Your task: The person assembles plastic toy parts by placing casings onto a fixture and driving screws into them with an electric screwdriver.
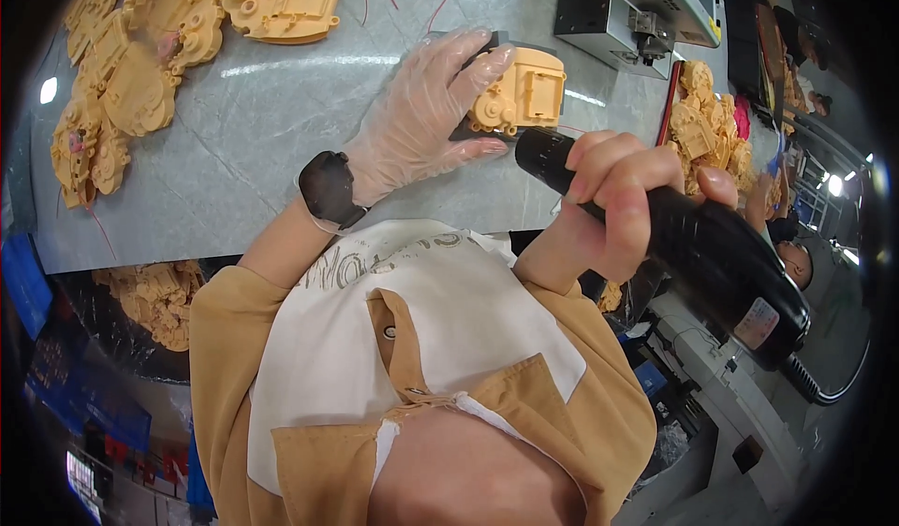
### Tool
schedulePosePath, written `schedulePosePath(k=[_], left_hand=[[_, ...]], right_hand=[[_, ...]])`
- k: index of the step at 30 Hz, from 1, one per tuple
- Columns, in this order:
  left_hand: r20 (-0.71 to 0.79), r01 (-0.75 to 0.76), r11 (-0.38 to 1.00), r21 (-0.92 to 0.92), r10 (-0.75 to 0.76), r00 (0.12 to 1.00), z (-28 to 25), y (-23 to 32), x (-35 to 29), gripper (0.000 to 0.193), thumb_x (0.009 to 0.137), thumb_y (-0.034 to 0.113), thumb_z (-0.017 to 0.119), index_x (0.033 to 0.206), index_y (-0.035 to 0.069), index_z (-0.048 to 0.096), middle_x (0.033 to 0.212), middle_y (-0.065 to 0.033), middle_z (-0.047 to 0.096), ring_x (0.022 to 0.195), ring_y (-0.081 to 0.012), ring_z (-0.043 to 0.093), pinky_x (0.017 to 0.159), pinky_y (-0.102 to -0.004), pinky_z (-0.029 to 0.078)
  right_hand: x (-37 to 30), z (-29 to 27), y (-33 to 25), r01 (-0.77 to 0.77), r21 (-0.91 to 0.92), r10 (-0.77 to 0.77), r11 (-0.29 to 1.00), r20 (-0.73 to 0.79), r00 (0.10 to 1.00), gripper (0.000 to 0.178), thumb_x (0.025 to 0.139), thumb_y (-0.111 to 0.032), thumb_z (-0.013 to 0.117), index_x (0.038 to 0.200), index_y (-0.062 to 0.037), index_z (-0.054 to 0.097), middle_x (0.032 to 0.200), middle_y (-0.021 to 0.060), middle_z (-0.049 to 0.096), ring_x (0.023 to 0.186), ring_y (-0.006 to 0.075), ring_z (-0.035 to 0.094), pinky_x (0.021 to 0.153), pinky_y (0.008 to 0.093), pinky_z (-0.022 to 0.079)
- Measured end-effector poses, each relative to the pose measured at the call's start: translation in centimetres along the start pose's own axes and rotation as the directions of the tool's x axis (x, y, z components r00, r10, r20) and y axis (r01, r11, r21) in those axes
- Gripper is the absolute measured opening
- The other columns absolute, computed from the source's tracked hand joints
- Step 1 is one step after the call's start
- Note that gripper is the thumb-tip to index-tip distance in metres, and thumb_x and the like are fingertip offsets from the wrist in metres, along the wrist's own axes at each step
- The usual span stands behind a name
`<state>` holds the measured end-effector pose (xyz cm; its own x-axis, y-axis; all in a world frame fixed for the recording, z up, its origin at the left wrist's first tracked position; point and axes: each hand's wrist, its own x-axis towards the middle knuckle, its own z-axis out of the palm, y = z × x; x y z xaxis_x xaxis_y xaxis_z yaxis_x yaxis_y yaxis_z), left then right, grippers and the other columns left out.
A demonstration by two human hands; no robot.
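Observation:
My left hand (417, 114), in a clear plastic glove, curls around the left side of a yellow plastic housing (541, 86). Fingertips rest on its upper edge, while the thumb reaches along below it. Under the housing a dark block or fixture (501, 37) partly shows. My bare right hand (623, 194) is wrapped around a black corded power tool (702, 245) with a round barrel. The barrel's front end points toward the housing's lower edge, just right of my left thumb. Whether it touches the housing I cannot tell.
Several yellow housings with thin red wires (140, 86) lie along the grey table's left (253, 170). Back right stands a grey and black machine (641, 21). A pile of yellow parts (707, 124) sits right of it. More parts fill a black-lined container (154, 301) below. Another person (794, 262) is far right.

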<state>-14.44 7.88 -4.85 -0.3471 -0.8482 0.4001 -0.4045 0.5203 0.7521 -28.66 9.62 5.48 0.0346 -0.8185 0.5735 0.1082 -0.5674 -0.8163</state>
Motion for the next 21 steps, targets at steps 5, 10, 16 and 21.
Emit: schedulePosePath(k=[5, 10, 16, 21], left_hand=[[-0.003, 0.027, 1.0, 0.003, -0.027, 1.0, -0.2, -0.1, -0.3, 0.089, 0.056, 0.02, 0.078, 0.134, 0.012, 0.035, 0.13, -0.0139, 0.038, 0.117, -0.0335, 0.04, 0.099, -0.0412, 0.035], [-0.006, 0.019, 1.0, -0.017, -0.019, 1.0, 0.1, -0.2, -0.1, 0.086, 0.057, 0.017, 0.078, 0.132, 0.012, 0.037, 0.128, -0.0142, 0.04, 0.116, -0.0333, 0.041, 0.098, -0.0405, 0.036], [-0.02, 0.029, 0.998, -0.047, -0.03, 0.999, 0.2, -0.2, -0.1, 0.091, 0.051, 0.011, 0.08, 0.132, 0.012, 0.037, 0.127, -0.0139, 0.04, 0.115, -0.0331, 0.042, 0.098, -0.0407, 0.037], [-0.024, 0.023, 0.999, -0.035, -0.023, 0.999, 0.4, -0.3, 0.2, 0.092, 0.049, 0.006, 0.079, 0.131, 0.011, 0.037, 0.126, -0.0133, 0.041, 0.115, -0.033, 0.042, 0.098, -0.0407, 0.037]], right_hand=[[-0.2, 0.7, 0.6, -0.051, -0.039, 0.051, 0.998, 0.01, 0.999, 0.052, 0.077, 0.001, 0.048, 0.124, -0.0143, 0.032, 0.063, 0.0073, 0.046, 0.049, 0.021, 0.047, 0.054, 0.0394, 0.043], [0.1, 0.9, 0.5, -0.004, 0.119, 0.019, 0.993, -0.126, 0.992, 0.053, 0.077, 0.005, 0.058, 0.115, -0.0101, 0.025, 0.067, 0.009, 0.051, 0.05, 0.0212, 0.051, 0.051, 0.0373, 0.046], [0.1, 0.8, 0.7, -0.081, -0.043, 0.08, 0.996, -0.019, 0.997, 0.049, 0.074, 0.004, 0.047, 0.118, -0.0125, 0.032, 0.062, 0.009, 0.047, 0.044, 0.0205, 0.045, 0.05, 0.0388, 0.043], [0.3, 0.4, 1.4, -0.051, -0.016, 0.052, 0.999, 0.075, 0.996, 0.045, 0.073, 0.007, 0.048, 0.112, -0.0101, 0.033, 0.062, 0.01, 0.047, 0.044, 0.0206, 0.045, 0.051, 0.0391, 0.044]])
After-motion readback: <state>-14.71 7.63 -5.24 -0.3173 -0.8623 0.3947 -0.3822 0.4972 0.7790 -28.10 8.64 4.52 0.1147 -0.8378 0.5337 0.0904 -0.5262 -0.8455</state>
